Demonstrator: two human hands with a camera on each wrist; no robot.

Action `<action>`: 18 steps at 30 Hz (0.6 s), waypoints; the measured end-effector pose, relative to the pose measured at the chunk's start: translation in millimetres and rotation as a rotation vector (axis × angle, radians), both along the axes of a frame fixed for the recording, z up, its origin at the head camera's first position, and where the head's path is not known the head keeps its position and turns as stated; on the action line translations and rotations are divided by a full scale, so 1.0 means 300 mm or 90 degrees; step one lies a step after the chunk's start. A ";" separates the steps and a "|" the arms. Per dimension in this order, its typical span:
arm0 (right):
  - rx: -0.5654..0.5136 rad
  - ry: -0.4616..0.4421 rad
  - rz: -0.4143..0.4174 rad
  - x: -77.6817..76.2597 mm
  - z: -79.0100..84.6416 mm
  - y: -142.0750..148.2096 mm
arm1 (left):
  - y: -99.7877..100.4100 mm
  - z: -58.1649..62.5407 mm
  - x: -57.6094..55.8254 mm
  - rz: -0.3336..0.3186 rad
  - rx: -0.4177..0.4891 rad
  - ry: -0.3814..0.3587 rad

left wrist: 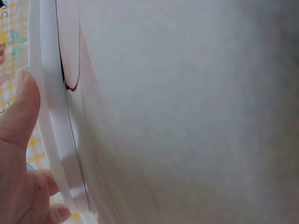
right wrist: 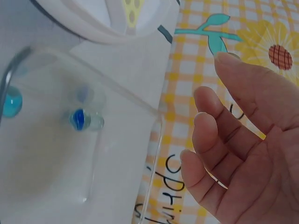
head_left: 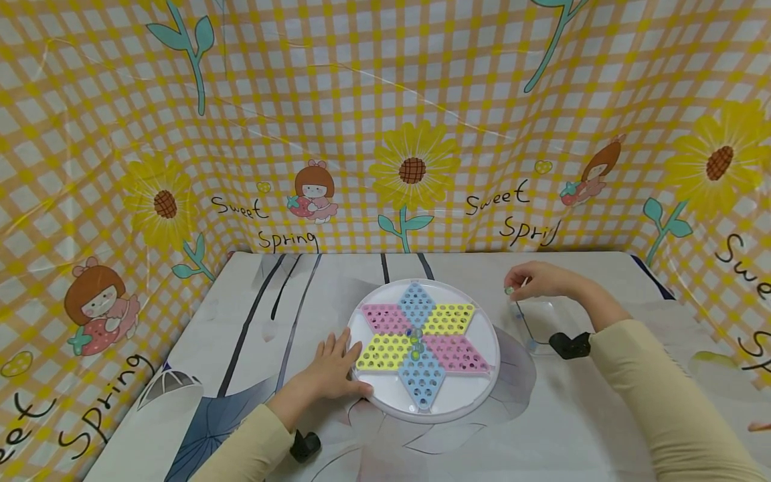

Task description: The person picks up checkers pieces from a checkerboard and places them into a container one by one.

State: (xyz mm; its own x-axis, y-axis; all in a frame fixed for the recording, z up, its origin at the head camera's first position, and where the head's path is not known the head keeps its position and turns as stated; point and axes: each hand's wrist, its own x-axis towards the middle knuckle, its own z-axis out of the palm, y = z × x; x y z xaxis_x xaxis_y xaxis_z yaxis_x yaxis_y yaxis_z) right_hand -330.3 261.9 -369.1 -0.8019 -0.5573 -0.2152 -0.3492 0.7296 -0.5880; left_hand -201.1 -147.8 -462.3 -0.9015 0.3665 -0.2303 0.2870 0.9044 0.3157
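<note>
A round white Chinese checkers board [head_left: 385, 391] carries a star of pink, yellow and blue holed fields. Several glass marbles [head_left: 415, 355] sit in holes around its centre. My left hand [head_left: 334, 368] rests at the board's left rim with fingers spread; in the left wrist view its thumb [left wrist: 28, 95] lies along the rim. To the right of the board, my right hand [head_left: 539, 278] pinches a greenish marble [head_left: 508, 290] between thumb and fingertips. It hovers over the far edge of a clear plastic box [head_left: 551, 321]. In the right wrist view the fingertips mostly hide that marble.
Inside the clear box lie a light-blue marble [right wrist: 12, 101] and a dark-blue swirled marble [right wrist: 78, 119] beside a pale one. A printed cloth [head_left: 289, 422] covers the table. Yellow checked sheeting [head_left: 361, 80] hangs along the back and both sides.
</note>
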 end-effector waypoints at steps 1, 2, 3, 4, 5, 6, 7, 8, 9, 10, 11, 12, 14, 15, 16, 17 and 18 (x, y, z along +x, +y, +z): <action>0.001 -0.003 -0.005 -0.003 0.000 0.008 | 0.000 0.000 0.000 0.000 0.001 0.000; 0.001 -0.006 -0.010 -0.004 0.000 0.015 | -0.001 -0.001 0.000 0.000 0.001 0.000; 0.001 -0.008 -0.014 -0.005 0.000 0.023 | -0.001 -0.001 0.000 0.000 0.000 0.000; 0.000 -0.011 -0.018 -0.006 0.000 0.030 | -0.002 -0.001 0.000 0.000 0.000 0.000; 0.000 -0.012 -0.023 -0.007 0.000 0.037 | -0.002 -0.002 0.000 -0.001 0.000 0.001; 0.000 -0.014 -0.025 -0.008 0.000 0.044 | -0.002 -0.002 0.001 -0.001 0.000 0.002; 0.001 -0.015 -0.028 -0.008 0.000 0.051 | -0.003 -0.002 0.000 -0.001 -0.001 0.002; 0.002 -0.019 -0.033 -0.006 0.003 0.056 | -0.003 -0.001 0.001 -0.001 -0.001 0.002; 0.004 -0.021 -0.037 -0.007 0.003 0.062 | -0.003 0.000 0.001 -0.001 -0.001 0.003; 0.007 -0.024 -0.041 -0.006 0.004 0.068 | -0.003 0.000 0.001 -0.001 -0.001 0.003; 0.010 -0.027 -0.043 -0.006 0.004 0.074 | -0.003 0.000 0.000 -0.001 -0.001 0.004; 0.012 -0.032 -0.047 -0.005 0.006 0.080 | -0.003 0.002 0.001 0.000 -0.001 0.004; 0.015 -0.041 -0.053 -0.003 0.005 0.094 | -0.002 0.002 0.001 0.001 -0.001 0.003; 0.018 -0.045 -0.056 -0.003 0.002 0.102 | -0.002 0.003 0.001 0.001 0.000 0.002; 0.019 -0.049 -0.059 -0.001 0.000 0.111 | -0.002 0.005 0.002 0.001 0.000 0.001; 0.019 -0.053 -0.060 0.001 -0.002 0.118 | -0.002 0.007 0.003 0.001 0.001 -0.001; 0.020 -0.056 -0.061 0.003 -0.005 0.126 | -0.001 0.009 0.004 0.001 0.001 -0.002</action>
